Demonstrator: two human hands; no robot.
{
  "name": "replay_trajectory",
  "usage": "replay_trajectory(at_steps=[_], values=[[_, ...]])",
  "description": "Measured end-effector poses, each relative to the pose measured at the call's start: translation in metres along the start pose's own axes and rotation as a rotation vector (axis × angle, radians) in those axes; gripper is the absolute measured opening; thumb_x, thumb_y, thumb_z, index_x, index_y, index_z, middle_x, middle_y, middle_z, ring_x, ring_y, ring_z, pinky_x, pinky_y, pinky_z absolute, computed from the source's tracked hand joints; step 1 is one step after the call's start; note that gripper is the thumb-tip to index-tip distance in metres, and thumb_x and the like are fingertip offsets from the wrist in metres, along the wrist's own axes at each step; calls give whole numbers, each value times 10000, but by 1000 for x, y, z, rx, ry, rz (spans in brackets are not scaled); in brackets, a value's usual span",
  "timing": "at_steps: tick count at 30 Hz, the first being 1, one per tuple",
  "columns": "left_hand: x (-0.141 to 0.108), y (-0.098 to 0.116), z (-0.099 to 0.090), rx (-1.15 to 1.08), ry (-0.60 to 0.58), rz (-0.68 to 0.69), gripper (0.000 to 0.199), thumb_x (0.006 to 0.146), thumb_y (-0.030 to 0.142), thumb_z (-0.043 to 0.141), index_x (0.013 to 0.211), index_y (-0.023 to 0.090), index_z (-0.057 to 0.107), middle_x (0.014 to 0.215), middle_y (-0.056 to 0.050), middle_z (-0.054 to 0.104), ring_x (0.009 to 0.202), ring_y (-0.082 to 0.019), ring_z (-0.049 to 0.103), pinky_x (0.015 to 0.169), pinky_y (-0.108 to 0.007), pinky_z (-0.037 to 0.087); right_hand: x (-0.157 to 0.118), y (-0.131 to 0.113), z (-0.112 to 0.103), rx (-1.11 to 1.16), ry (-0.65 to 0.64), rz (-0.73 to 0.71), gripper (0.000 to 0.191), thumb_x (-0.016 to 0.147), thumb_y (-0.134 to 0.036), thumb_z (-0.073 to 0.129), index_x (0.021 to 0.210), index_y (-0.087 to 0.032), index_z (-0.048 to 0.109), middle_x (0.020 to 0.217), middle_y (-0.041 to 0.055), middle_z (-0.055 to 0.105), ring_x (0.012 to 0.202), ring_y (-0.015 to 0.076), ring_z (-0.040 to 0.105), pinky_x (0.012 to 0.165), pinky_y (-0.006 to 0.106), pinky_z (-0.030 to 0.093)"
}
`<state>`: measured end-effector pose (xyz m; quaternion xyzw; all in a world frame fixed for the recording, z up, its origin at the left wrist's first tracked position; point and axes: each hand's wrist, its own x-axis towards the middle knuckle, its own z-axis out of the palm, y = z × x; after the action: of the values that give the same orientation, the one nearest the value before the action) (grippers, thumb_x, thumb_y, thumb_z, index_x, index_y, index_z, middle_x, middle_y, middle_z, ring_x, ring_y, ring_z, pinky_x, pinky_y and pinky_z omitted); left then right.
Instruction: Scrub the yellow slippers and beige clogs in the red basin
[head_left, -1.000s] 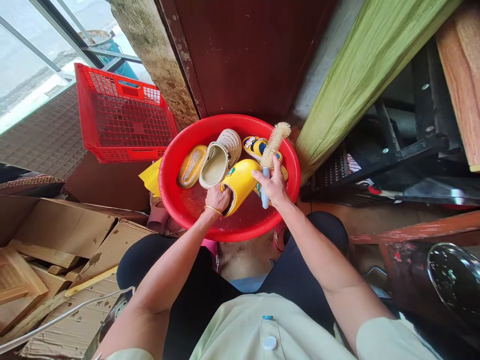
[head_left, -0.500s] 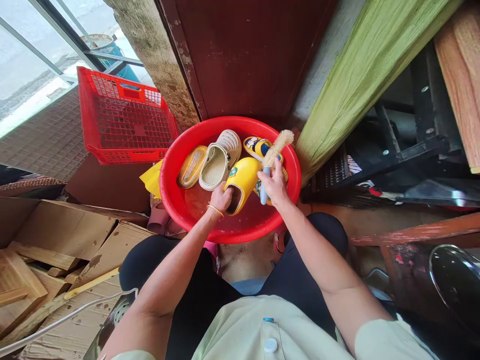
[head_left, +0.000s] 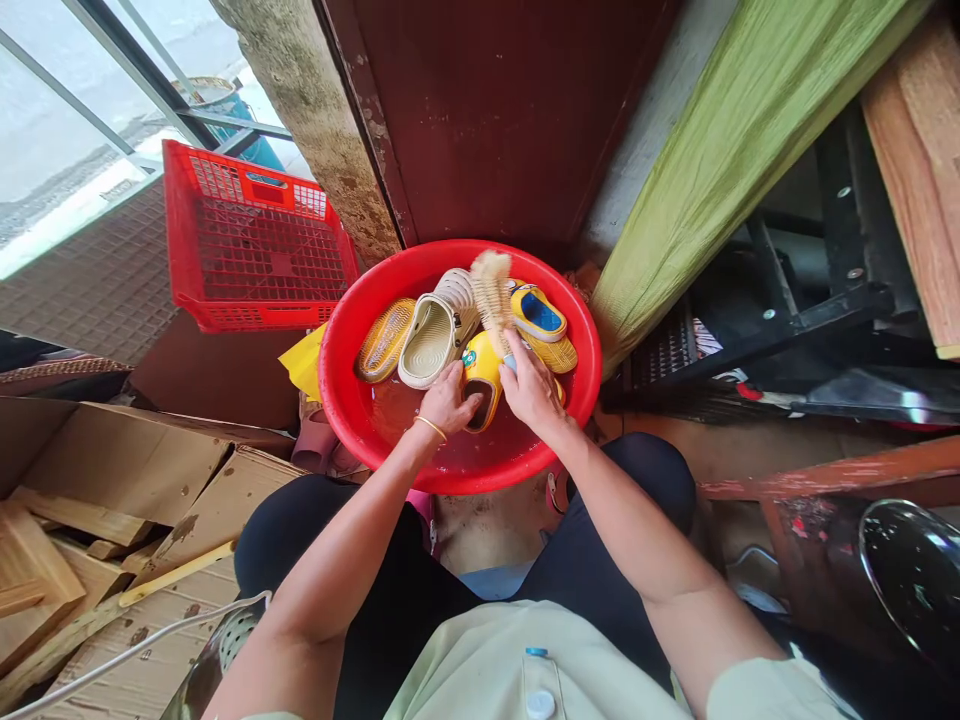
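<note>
My left hand [head_left: 448,402] grips a yellow clog [head_left: 484,368] by its left side, with the thumb at the opening. The clog has a small green design on top and sits low in a red basin [head_left: 341,425]. In my right hand [head_left: 534,388] is a scrub brush [head_left: 493,295] with pale bristles, its blue handle mostly covered by the fingers. The bristle end points up and away, over the clog's toe. Just left of the clog lies a beige clog [head_left: 431,340]. A yellow sole [head_left: 386,340] faces up by the basin's left wall. Yellow-and-blue slippers [head_left: 541,315] lie at the right.
Shallow water covers the basin floor. A red plastic crate [head_left: 259,240] stands behind on the left, above cardboard boxes [head_left: 127,460] with wood pieces. A dark red door [head_left: 495,120] rises behind the basin. Green cloth [head_left: 675,180] hangs at the right, beside a black metal frame [head_left: 810,310].
The brush has swung left from the clog's right side to over its toe. The yellow clog sits a bit further right and more upright, and the slippers at the right have shifted.
</note>
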<state>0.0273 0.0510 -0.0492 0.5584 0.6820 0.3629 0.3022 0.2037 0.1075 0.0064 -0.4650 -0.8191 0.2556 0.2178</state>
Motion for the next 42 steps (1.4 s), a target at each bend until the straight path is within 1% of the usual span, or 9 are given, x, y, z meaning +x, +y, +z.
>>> replay_trajectory(at_steps=[4, 6, 8, 14, 17, 23, 30, 36, 42], values=[[14, -13, -50, 208, 235, -113, 368, 910, 408, 551, 1159, 203, 727, 1070, -127, 746, 1061, -329, 682, 1031, -450, 467, -7, 3, 0, -72, -75, -13, 638, 991, -242, 442, 1612, -163, 321, 1467, 176, 566, 1325, 307, 553, 1130, 444, 453], [24, -31, -71, 393, 347, -166, 450, 896, 356, 552, 1298, 191, 672, 1287, -156, 685, 1249, -356, 595, 1125, -483, 391, -12, 2, 5, -94, -89, -20, 721, 979, -280, 522, 1637, -172, 249, 1478, 179, 548, 1314, 310, 557, 1100, 437, 480], [30, -50, -82, 542, 313, -254, 566, 875, 332, 568, 1411, 153, 591, 1466, -200, 562, 1374, -387, 488, 1167, -512, 342, -18, 2, 13, -126, -139, -29, 814, 961, -312, 583, 1655, -183, 178, 1490, 183, 531, 1293, 316, 573, 1059, 428, 511], [28, -75, -72, 648, 167, -404, 715, 871, 389, 605, 1528, 152, 456, 1631, -260, 303, 1431, -446, 409, 1126, -552, 384, -22, 6, 36, -355, -372, 22, 816, 967, -201, 503, 1672, -227, 92, 1614, 239, 355, 1072, 311, 704, 922, 429, 576], [25, -76, -70, 701, 141, -473, 873, 809, 393, 691, 1582, 168, 354, 1655, -286, 217, 1411, -492, 413, 1075, -586, 411, -18, 9, 38, -412, -417, 48, 785, 972, -131, 424, 1673, -230, 83, 1563, 245, 425, 1068, 298, 709, 924, 421, 571], [25, -71, -68, 727, 150, -513, 896, 783, 458, 703, 1544, 113, 382, 1399, -329, 528, 1303, -501, 502, 1006, -586, 440, -18, 12, 33, -426, -454, 90, 781, 972, -140, 415, 1671, -206, 74, 1509, 249, 485, 1116, 306, 688, 976, 425, 540], [30, -66, -78, 242, 268, -611, 773, 664, 428, 752, 1385, 192, 602, 1294, -208, 635, 1096, -380, 645, 942, -511, 500, -16, 19, 22, -383, -331, 88, 746, 957, -119, 402, 1663, -217, 183, 1648, 206, 318, 1246, 326, 617, 1049, 447, 498], [21, -59, -88, -387, 516, -455, 564, 683, 443, 738, 1175, 169, 735, 1015, -75, 744, 907, -227, 669, 852, -374, 552, -4, 24, 19, -307, -270, 137, 754, 947, -108, 383, 1665, -207, 178, 1652, 178, 329, 1301, 325, 587, 1086, 460, 479], [18, -35, -90, -493, 667, -195, 513, 739, 473, 717, 1147, 163, 718, 1012, -59, 730, 869, -167, 657, 769, -279, 560, -1, 28, 19, -232, -181, 113, 751, 926, -115, 427, 1650, -160, 232, 1639, 164, 373, 1418, 316, 480, 1144, 457, 436]])
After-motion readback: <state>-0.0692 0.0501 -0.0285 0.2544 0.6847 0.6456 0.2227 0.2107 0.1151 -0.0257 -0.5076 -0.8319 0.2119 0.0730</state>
